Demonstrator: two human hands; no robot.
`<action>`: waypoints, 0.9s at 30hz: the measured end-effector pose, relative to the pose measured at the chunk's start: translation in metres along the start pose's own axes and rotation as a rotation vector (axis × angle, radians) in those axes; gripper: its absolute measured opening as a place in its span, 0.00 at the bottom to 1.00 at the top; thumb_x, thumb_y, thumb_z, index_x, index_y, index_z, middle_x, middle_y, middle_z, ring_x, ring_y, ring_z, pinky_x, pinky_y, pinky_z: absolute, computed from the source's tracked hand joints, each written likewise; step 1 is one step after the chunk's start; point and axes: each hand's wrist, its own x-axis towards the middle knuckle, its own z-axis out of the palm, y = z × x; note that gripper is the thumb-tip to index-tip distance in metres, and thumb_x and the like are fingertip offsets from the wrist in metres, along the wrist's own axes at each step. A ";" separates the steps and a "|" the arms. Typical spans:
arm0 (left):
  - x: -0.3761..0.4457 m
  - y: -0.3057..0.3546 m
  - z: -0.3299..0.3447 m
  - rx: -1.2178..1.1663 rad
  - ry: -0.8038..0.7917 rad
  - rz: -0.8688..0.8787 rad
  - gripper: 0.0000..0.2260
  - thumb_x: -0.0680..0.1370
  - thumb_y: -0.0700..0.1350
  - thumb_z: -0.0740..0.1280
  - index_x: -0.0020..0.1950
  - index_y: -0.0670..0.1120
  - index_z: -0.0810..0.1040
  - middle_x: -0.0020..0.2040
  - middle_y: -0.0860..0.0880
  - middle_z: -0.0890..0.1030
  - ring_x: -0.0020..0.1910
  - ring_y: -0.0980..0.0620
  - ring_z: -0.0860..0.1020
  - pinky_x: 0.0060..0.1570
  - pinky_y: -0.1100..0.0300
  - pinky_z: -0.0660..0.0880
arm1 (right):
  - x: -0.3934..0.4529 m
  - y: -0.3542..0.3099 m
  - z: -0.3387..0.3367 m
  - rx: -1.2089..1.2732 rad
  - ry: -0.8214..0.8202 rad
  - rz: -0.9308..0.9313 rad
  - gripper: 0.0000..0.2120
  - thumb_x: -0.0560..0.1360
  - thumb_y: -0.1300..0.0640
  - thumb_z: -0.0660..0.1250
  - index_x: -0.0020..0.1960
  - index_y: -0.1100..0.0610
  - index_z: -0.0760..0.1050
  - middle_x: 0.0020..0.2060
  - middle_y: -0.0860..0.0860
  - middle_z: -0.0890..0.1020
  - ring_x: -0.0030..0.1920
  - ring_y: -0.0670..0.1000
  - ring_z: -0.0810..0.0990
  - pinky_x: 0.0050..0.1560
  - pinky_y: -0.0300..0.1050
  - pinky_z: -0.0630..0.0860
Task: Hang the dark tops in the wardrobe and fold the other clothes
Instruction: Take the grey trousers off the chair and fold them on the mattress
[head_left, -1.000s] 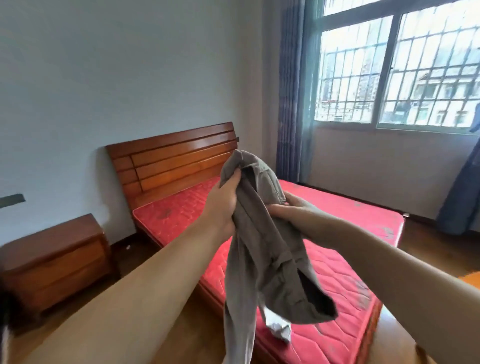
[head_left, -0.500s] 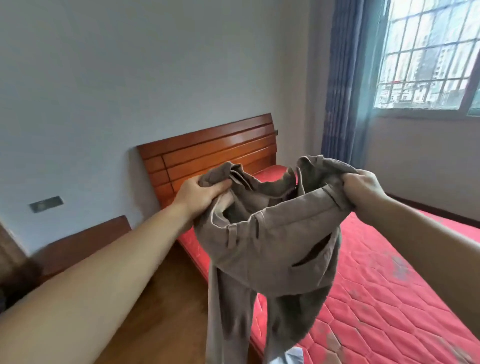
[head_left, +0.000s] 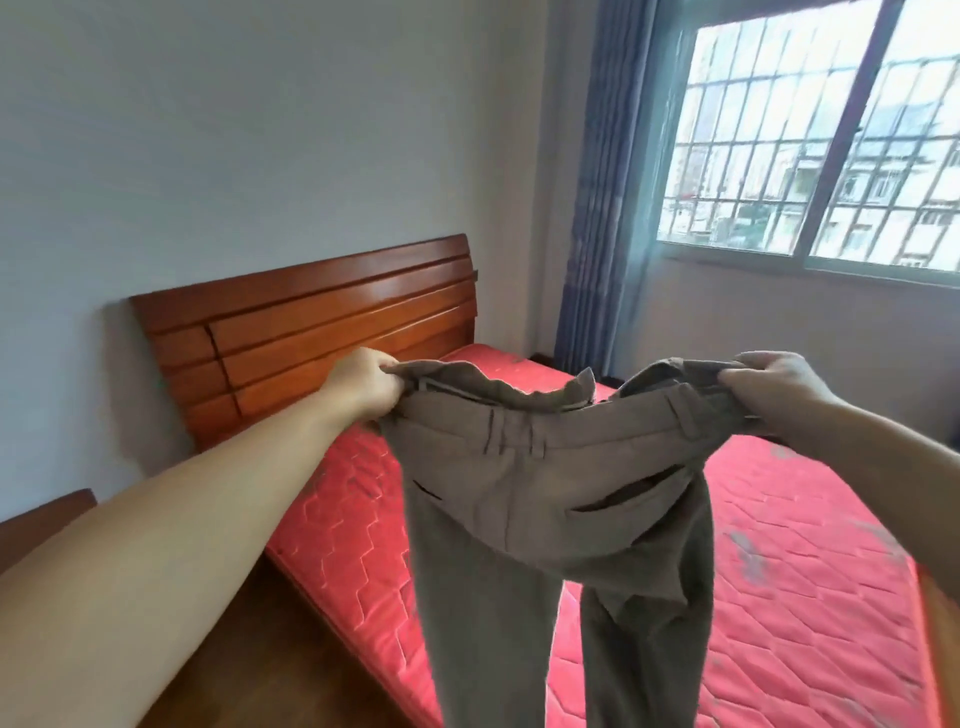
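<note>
Grey-brown trousers (head_left: 550, 499) are showing plain cloth; the mattress (head_left: 810, 571) is glowing red with quilted zigzags; the headboard (head_left: 311, 332) is shining reddish-brown; the curtain (head_left: 602, 182) is hanging blue.

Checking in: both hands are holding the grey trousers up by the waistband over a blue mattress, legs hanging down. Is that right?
Not quite: the mattress is red, not blue, as the head view shows; the blue is the curtain by the window. The rest holds: the left hand and right hand grip the waistband of the grey trousers, legs hanging down.
</note>
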 end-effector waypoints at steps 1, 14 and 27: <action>0.017 0.007 0.003 -0.179 0.002 -0.015 0.09 0.78 0.41 0.63 0.43 0.45 0.83 0.40 0.45 0.81 0.36 0.46 0.77 0.33 0.61 0.73 | 0.002 -0.002 0.005 -0.076 -0.002 0.001 0.04 0.71 0.63 0.67 0.40 0.59 0.80 0.33 0.55 0.78 0.29 0.51 0.76 0.22 0.38 0.74; 0.165 0.119 0.028 -0.997 -0.262 -0.103 0.21 0.79 0.35 0.48 0.59 0.37 0.80 0.54 0.37 0.82 0.54 0.41 0.80 0.43 0.53 0.79 | 0.134 -0.052 0.076 -0.015 -0.004 0.169 0.11 0.73 0.63 0.55 0.45 0.63 0.76 0.36 0.59 0.77 0.32 0.56 0.76 0.30 0.40 0.71; 0.316 0.143 0.048 0.018 0.052 0.597 0.18 0.68 0.35 0.66 0.55 0.51 0.74 0.47 0.49 0.78 0.46 0.48 0.75 0.41 0.59 0.71 | 0.229 -0.106 0.068 0.281 0.366 -0.011 0.14 0.81 0.58 0.55 0.60 0.62 0.75 0.36 0.49 0.73 0.39 0.51 0.75 0.33 0.39 0.71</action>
